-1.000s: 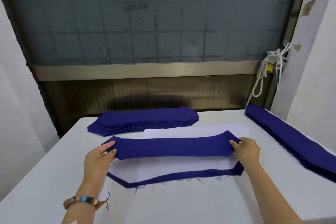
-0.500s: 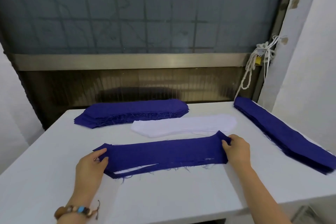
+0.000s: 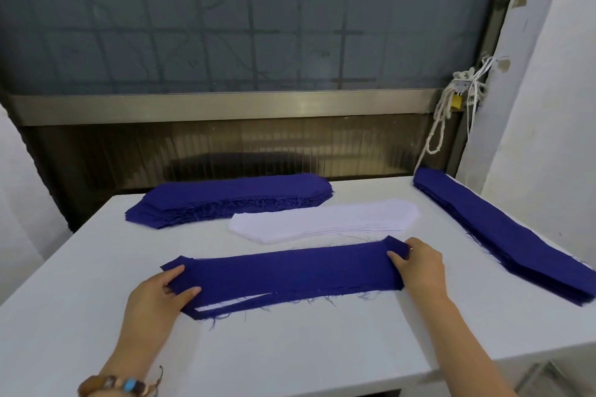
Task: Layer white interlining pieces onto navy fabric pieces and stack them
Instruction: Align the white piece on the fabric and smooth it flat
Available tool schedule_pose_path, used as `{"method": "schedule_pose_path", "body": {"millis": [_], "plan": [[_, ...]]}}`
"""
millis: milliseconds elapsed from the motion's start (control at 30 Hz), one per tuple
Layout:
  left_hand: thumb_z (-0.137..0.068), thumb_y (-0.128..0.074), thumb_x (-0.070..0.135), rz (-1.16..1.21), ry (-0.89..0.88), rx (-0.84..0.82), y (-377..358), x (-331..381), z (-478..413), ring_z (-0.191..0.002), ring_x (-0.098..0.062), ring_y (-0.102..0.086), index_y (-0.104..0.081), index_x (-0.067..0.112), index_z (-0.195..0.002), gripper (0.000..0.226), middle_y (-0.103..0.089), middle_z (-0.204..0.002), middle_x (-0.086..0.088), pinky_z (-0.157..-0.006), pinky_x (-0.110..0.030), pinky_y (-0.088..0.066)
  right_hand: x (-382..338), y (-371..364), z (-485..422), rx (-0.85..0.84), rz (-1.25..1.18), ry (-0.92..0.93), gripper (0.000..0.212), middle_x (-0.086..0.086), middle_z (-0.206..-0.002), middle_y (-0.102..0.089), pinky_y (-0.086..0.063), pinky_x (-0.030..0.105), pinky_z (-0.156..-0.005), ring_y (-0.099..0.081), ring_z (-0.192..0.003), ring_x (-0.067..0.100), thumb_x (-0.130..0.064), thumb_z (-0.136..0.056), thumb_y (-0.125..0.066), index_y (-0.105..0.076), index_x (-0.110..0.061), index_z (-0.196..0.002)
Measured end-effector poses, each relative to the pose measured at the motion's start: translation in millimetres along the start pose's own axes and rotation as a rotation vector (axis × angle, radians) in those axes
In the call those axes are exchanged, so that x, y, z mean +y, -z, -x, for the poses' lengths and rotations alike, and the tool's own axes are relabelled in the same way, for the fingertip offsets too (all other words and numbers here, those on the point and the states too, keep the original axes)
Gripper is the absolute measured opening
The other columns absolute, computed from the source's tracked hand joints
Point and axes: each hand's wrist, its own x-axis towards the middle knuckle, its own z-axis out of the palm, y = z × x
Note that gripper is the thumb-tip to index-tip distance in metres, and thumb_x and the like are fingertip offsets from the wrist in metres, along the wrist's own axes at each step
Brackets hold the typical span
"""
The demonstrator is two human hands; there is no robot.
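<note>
A long navy fabric piece (image 3: 290,271) lies folded over on the white table (image 3: 290,358), with a sliver of white interlining (image 3: 225,304) showing inside its lower left edge. My left hand (image 3: 158,300) pinches the piece's left end between thumb and fingers. My right hand (image 3: 419,264) grips the right end the same way. Behind it lies a stack of white interlining pieces (image 3: 325,222). A stack of navy pieces (image 3: 232,198) sits at the back, and another navy stack (image 3: 503,235) runs along the right edge.
A dark window with a metal sill (image 3: 225,105) stands behind the table. White rope and a padlock (image 3: 458,97) hang at the right of the frame. A white wall (image 3: 548,106) closes the right side.
Both hands have brought the upper navy layer down toward me over the white interlining, covering nearly all of it. The camera view has shifted, showing more of the table's front.
</note>
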Motion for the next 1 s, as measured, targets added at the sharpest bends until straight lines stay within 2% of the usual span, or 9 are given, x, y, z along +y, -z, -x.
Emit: {"method": "schedule_pose_path", "body": {"millis": [167, 300, 467, 567, 667, 800, 900, 1000], "plan": [[-0.078, -0.082, 0.016, 0.035, -0.009, 0.006, 3, 1, -2, -0.071, -0.013, -0.057, -0.066, 0.013, -0.124, 0.049, -0.059, -0.076, 0.000, -0.068, -0.027, -0.040, 1, 3, 3, -0.014, 0.031, 0.004, 0.022, 0.001, -0.066, -0.050, -0.030, 0.028, -0.052, -0.047, -0.064, 0.021, -0.020, -0.085, -0.068, -0.051, -0.008, -0.077], [-0.085, -0.074, 0.021, 0.078, -0.037, 0.098, 5, -1, -2, -0.071, -0.014, -0.057, -0.072, 0.016, -0.117, 0.032, -0.060, -0.069, 0.002, -0.067, -0.026, -0.039, 3, 2, 6, 0.033, 0.045, 0.022, 0.026, 0.003, -0.060, -0.048, -0.025, 0.025, -0.047, -0.040, -0.054, 0.015, -0.019, -0.090, -0.062, -0.049, -0.005, -0.073], [-0.085, -0.074, 0.013, 0.088, -0.053, 0.110, 6, -5, 0, -0.064, -0.015, -0.058, -0.074, 0.017, -0.113, 0.028, -0.061, -0.062, -0.002, -0.062, -0.007, -0.042, 2, 1, 8, 0.029, 0.046, 0.033, 0.017, 0.008, -0.068, -0.057, -0.032, 0.030, -0.054, -0.050, -0.063, 0.025, -0.017, -0.090, -0.061, -0.055, -0.003, -0.083], [-0.082, -0.076, 0.009, 0.068, -0.051, 0.095, 1, -7, 0, -0.068, -0.013, -0.059, -0.072, 0.015, -0.115, 0.034, -0.064, -0.071, -0.001, -0.064, -0.014, -0.040, 2, 1, 9, 0.020, 0.036, 0.054, 0.014, 0.007, -0.067, -0.056, -0.033, 0.030, -0.054, -0.050, -0.063, 0.026, -0.015, -0.089, -0.060, -0.054, -0.004, -0.083], [-0.081, -0.076, 0.008, 0.064, -0.052, 0.077, -1, -10, -2, -0.076, -0.013, -0.063, -0.070, 0.014, -0.119, 0.038, -0.069, -0.085, -0.003, -0.067, -0.016, -0.039, 2, 0, 10, 0.012, 0.030, 0.049, 0.012, 0.008, -0.073, -0.058, -0.037, 0.031, -0.060, -0.053, -0.069, 0.028, -0.014, -0.089, -0.061, -0.057, -0.004, -0.091], [-0.081, -0.076, 0.007, 0.035, -0.080, 0.107, -2, -11, -2, -0.071, -0.009, -0.057, -0.070, 0.012, -0.116, 0.036, -0.063, -0.082, 0.002, -0.065, -0.009, -0.040, 2, 1, 10, 0.007, 0.025, 0.028, 0.014, 0.009, -0.077, -0.060, -0.037, 0.031, -0.062, -0.053, -0.071, 0.027, -0.015, -0.089, -0.061, -0.057, -0.004, -0.096], [-0.084, -0.073, 0.010, 0.022, -0.087, 0.157, -3, -14, -3, -0.071, -0.011, -0.054, -0.072, 0.009, -0.110, 0.026, -0.061, -0.084, 0.000, -0.065, 0.004, -0.034, 1, 1, 7, 0.001, 0.030, -0.007, 0.014, 0.007, -0.078, -0.059, -0.036, 0.030, -0.062, -0.053, -0.071, 0.027, -0.018, -0.089, -0.060, -0.056, -0.007, -0.095], [-0.085, -0.072, 0.006, 0.024, -0.087, 0.161, -3, -15, -4, -0.072, -0.013, -0.055, -0.072, 0.007, -0.108, 0.023, -0.061, -0.085, -0.001, -0.065, 0.005, -0.033, -1, 3, 1, -0.001, 0.046, -0.036, 0.020, 0.004, -0.073, -0.057, -0.036, 0.031, -0.061, -0.051, -0.068, 0.025, -0.025, -0.092, -0.059, -0.057, -0.006, -0.089]]}}
